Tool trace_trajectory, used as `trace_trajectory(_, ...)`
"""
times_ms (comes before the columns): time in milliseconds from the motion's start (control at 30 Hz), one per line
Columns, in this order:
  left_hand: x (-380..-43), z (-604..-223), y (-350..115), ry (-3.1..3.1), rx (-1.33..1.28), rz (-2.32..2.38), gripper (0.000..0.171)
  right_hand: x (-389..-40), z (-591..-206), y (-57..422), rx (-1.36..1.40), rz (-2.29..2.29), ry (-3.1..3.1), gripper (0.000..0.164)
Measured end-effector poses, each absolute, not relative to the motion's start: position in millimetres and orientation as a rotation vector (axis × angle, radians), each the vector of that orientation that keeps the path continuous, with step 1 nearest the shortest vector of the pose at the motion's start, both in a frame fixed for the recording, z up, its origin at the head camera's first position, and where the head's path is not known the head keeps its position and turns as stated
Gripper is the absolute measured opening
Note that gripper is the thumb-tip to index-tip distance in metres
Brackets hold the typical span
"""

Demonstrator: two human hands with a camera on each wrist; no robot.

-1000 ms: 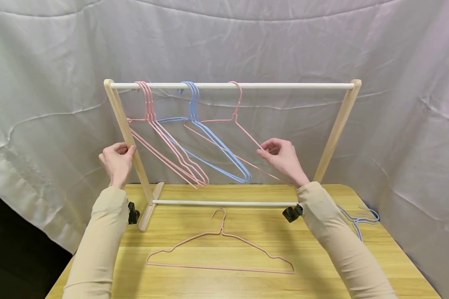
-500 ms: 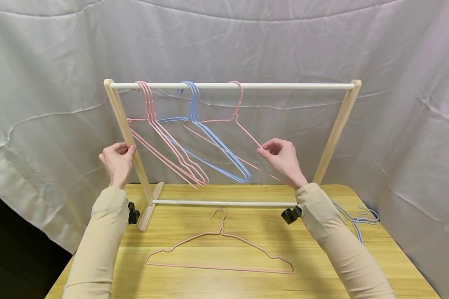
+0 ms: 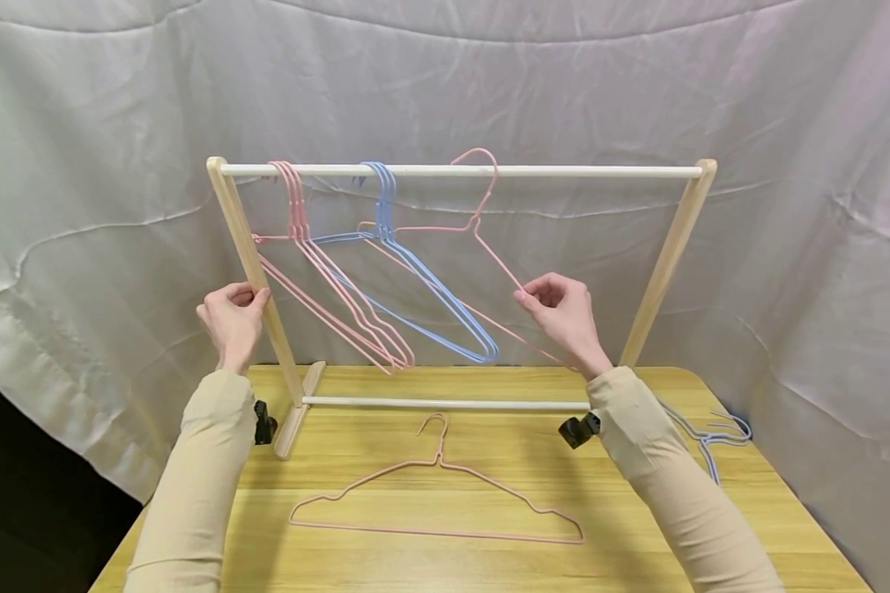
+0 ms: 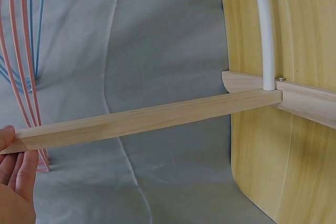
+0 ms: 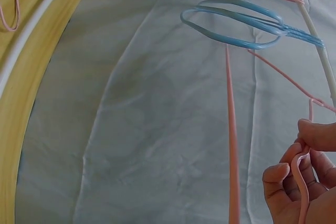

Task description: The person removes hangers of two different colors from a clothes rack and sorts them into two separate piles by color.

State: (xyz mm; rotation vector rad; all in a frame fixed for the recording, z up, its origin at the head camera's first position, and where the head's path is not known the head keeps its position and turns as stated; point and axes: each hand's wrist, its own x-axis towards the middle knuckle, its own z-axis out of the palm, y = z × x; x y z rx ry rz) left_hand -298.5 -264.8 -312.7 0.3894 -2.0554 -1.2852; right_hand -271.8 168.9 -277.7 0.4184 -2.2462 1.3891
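My left hand grips the left wooden post of a small clothes rack, thumb on one side and fingers on the other. With my right hand I pinch the shoulder of a pink wire hanger between thumb and fingers. That hanger is tilted, its hook arching above the rack's white top rail with the hook's tip behind it. To its left, several blue hangers hang bunched on the rail. Further left hang several pink hangers, close beside the post.
One more pink hanger lies flat on the wood-grain table in front of the rack. Blue hangers lie at the table's right edge, partly hidden by my right sleeve. A white lower bar spans the rack; a grey curtain hangs behind.
The pink hanger in my right hand has risen and tilted, its hook lifting from the rail and shifting right. My left hand stays on the post.
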Motion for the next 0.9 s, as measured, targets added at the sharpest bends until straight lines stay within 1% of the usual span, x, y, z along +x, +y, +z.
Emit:
trace_trajectory(267, -298.4, -312.7, -264.8, -2.054, 0.393, -1.292, 0.032, -268.0, -282.5, 171.6, 0.453, 1.454, -2.167, 0.017)
trace_trajectory(900, -297.7, -312.5, -264.0, -2.051, 0.39, -1.297, 0.032, -256.7, -307.8, 186.4, 0.385, 1.465, -2.19, 0.016)
